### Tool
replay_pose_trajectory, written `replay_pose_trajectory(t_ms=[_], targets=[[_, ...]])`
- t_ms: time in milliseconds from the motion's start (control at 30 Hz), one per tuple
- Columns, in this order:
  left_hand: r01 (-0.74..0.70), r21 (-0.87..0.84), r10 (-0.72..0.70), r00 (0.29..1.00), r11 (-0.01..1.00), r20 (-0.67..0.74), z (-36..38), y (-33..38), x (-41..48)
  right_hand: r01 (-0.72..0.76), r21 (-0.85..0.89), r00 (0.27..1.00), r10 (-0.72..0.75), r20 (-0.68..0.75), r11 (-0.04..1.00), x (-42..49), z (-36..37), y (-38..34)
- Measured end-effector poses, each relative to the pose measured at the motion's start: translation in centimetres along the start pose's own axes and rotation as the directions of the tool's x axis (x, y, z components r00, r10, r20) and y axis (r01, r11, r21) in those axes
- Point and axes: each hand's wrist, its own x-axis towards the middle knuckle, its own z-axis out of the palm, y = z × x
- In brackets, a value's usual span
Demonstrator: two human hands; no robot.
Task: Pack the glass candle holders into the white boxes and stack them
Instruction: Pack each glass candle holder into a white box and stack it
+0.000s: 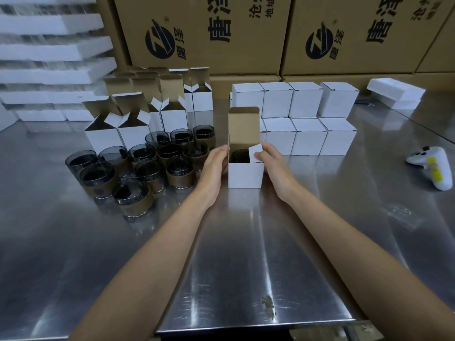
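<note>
Down in the open white box (245, 174), just above the centre of the frame, sits a dark glass candle holder (240, 156), only its rim showing. It looks like thick smoked glass: weighty for its size, hard, slick and liable to chip, so I'd want the box lifted by its two side walls or from underneath, never by the flaps. The box itself is thin card, light and easily dented.

The right hand (273, 166) pinches the small side flap (256, 151) between thumb and fingers and tips it inward over the glass. The left hand (214, 163) lies flat against the opposite wall, fingers fairly straight and reaching the rim, steadying it. The tall lid flap (243, 126) stands upright behind, not yet folded.

To the left of centre, loose candle holders (138, 166) with brown bands crowd together, and behind them stand empty boxes (133, 119) with flaps up. To the right, closed boxes (302, 119) stand in neat rows, touching. Everything rests on a steel table (246, 242). A white game controller (433, 166) lies at the right edge, brown cartons (209, 33) wall off the top, and white foam sheets (49, 52) pile up at upper left.
</note>
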Motion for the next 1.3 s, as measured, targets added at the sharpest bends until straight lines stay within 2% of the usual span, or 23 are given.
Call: replay_pose_trajectory(t_ms=[300, 500, 667, 833, 1000, 1167, 1300], targets=[[-0.09, 0.172, 0.086, 0.996, 0.981, 0.032, 0.1, 0.3, -0.6, 0.024, 0.033, 1.0, -0.024, 0.015, 0.999, -0.4, 0.1, 0.0], [-0.162, 0.144, 0.14, 0.978, 0.976, 0.153, 0.3, 0.9, -1.0, 0.077, 0.073, 0.995, -0.081, 0.057, 0.994, -0.3, 0.0, 0.1], [-0.186, 0.144, 0.173, 0.98, 0.972, 0.095, 0.4, 0.8, -1.1, 0.114, 0.15, 0.991, -0.123, 0.048, 0.982, -0.2, -0.3, 0.3], [-0.179, 0.203, 0.162, 0.982, 0.963, 0.098, -0.2, 0.6, -1.0, 0.044, 0.181, 0.989, -0.069, 0.132, 0.982, -0.1, -1.2, -0.1], [-0.09, 0.172, 0.074, 0.993, 0.981, 0.097, -0.9, 1.0, -0.5, 0.095, 0.095, 0.966, -0.115, 0.23, 0.991, -0.4, -1.7, 0.4], [-0.213, 0.31, 0.127, 0.953, 0.926, 0.276, -1.4, 0.4, -1.7, 0.181, -0.047, 0.952, -0.163, 0.259, 0.982, -0.8, -1.6, 0.6], [-0.268, 0.397, 0.16, 0.945, 0.878, 0.285, -1.1, 0.4, -2.2, 0.229, -0.145, 0.959, -0.197, 0.205, 0.963, -1.1, -1.1, 0.2]])
